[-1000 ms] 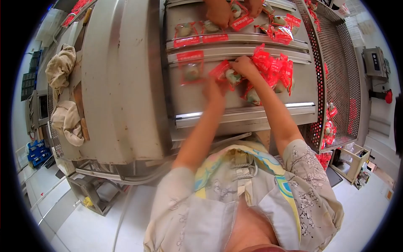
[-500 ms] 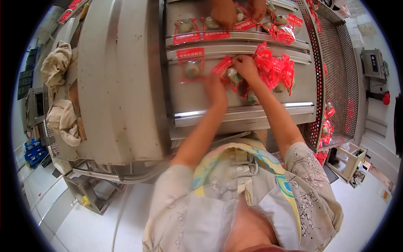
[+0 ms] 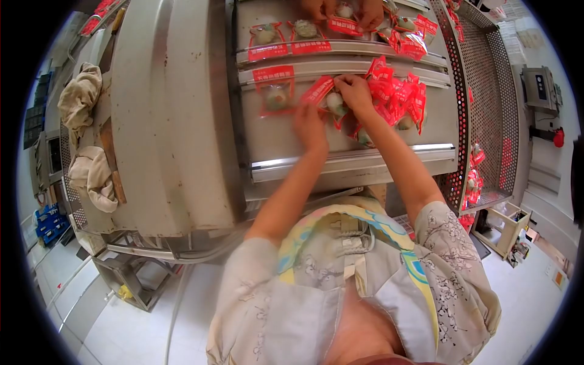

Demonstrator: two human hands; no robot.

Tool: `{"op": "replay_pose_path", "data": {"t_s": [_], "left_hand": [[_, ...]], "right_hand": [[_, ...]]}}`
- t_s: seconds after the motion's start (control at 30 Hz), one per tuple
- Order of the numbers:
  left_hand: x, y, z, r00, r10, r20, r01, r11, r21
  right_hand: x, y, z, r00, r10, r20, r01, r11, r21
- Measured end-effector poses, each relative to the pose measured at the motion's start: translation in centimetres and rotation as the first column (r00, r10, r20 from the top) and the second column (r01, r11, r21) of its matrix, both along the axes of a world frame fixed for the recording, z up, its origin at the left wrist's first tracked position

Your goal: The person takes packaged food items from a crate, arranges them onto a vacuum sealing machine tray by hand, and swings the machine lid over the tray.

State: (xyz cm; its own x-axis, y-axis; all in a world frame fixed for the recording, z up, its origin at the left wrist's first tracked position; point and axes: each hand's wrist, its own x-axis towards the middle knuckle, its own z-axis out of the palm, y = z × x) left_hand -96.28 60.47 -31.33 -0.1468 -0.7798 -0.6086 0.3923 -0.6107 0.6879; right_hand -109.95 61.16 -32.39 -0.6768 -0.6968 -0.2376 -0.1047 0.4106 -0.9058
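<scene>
My right hand (image 3: 354,93) pinches the upper right corner of a red-topped clear packet (image 3: 334,102) with a pale egg-like item inside. At the packet's left edge is my left hand (image 3: 311,125), slightly blurred, with its fingertips against the red band. Left of it another packet (image 3: 277,97) lies flat, its red band over the metal sealing strip (image 3: 304,74). A heap of red packets (image 3: 395,94) rests just right of my right hand. Across the machine, a co-worker's hands (image 3: 347,12) handle a packet beside two flat ones (image 3: 266,35).
A large metal cover (image 3: 176,121) stands left of the work surface. A front rail (image 3: 353,162) crosses below my hands. At the right is a perforated metal tray (image 3: 493,109) with red packets along its near side. Beige cloths (image 3: 94,176) lie at the far left.
My hands stay on the same packet, whose red band has tilted and shifted slightly up and left. The co-worker's hands have moved up, uncovering the second flat packet in the far row.
</scene>
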Motion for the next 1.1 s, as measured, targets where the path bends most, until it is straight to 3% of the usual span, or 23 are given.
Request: {"op": "replay_pose_path", "data": {"t_s": [0.1,0.2,0.3,0.43,0.57,0.63,0.7,0.73,0.8,0.83,0.9,1.0,1.1], "left_hand": [[0.0,-0.6,0.6,0.996,-0.083,0.033,0.085,0.995,-0.047],[-0.7,-1.3,-0.6,0.992,-0.096,0.079,0.107,0.985,-0.138],[-0.8,-1.2,-2.4,0.983,-0.120,0.136,0.148,0.964,-0.219],[-1.6,-0.8,-3.7,0.979,-0.089,0.185,0.151,0.922,-0.357],[-0.7,0.4,0.8,0.824,-0.004,0.566,0.435,0.646,-0.628],[-0.1,1.0,2.8,0.601,0.190,0.776,0.653,0.444,-0.614],[0.2,0.6,2.6,0.573,0.184,0.799,0.754,0.265,-0.602],[0.4,0.4,2.4,0.558,0.183,0.810,0.793,0.172,-0.585],[0.3,0.1,1.7,0.522,0.215,0.825,0.823,0.128,-0.554],[0.1,-0.1,1.3,0.505,0.231,0.831,0.836,0.106,-0.538],[-0.1,-0.6,0.2,0.532,0.251,0.809,0.817,0.100,-0.568],[-0.1,-1.1,0.2,0.534,0.268,0.802,0.817,0.083,-0.571],[0.2,-1.2,0.5,0.510,0.260,0.820,0.835,0.079,-0.545]], "right_hand": [[0.3,-0.1,-0.2,0.994,-0.097,-0.050,0.092,0.991,-0.098],[0.3,-0.2,1.2,0.992,-0.111,0.054,0.105,0.989,0.100],[-0.7,-0.2,-1.3,1.000,-0.025,-0.011,0.026,0.996,0.086],[0.0,-0.3,-0.4,0.989,-0.124,0.076,0.116,0.988,0.105],[-0.5,-0.5,-4.7,0.964,-0.244,0.107,0.243,0.970,0.027],[-0.5,-0.3,-4.5,0.943,-0.267,0.199,0.269,0.963,0.014],[0.4,-0.1,-0.9,0.912,-0.253,0.323,0.247,0.967,0.061],[0.1,-0.1,-0.7,0.962,-0.169,0.215,0.155,0.985,0.080],[-0.6,-0.1,0.3,1.000,0.023,-0.001,-0.022,0.989,0.148],[-0.6,-0.1,0.8,0.951,0.039,-0.308,-0.009,0.995,0.098],[0.5,0.0,3.4,0.594,0.016,-0.805,-0.030,1.000,-0.003],[-0.1,-1.0,3.7,0.525,0.131,-0.841,-0.082,0.991,0.103],[-1.5,-2.1,3.2,0.620,0.284,-0.731,-0.139,0.957,0.254]]}}
